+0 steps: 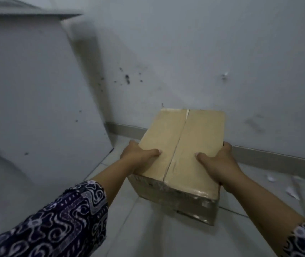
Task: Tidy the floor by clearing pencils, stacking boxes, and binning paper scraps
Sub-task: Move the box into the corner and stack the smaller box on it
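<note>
Now the box-stacking step is in hand. A closed cardboard box (181, 147) is gripped from both sides: the left hand (138, 154) is clamped on its left edge, thumb laid flat across the top flap, and the right hand (216, 162) is clamped on its right edge, thumb likewise pressed on top. The other fingers of both hands are wrapped round the sides and are hidden, so how far under they reach cannot be told. The top seam between the flaps is seen running down the middle, slightly parted at the far end, and shiny tape is seen along the near bottom edge.

The box is held over the tiled floor (148, 229), near the wall (203, 52) and its skirting (278, 160), close to the corner where a white panel (36, 89) leans or stands at the left. Whether the base is resting on the tiles or just clear of them cannot be told.

No second box is shown, so the stack's place is only guessed at: probably against the skirting. The next move calls for the box to be kept level, squared to the wall and set down without the flaps being sprung. White paper scraps (292, 191) are left lying on the floor at the right, near the skirting, so the binning is not yet done. No pencils are shown.
</note>
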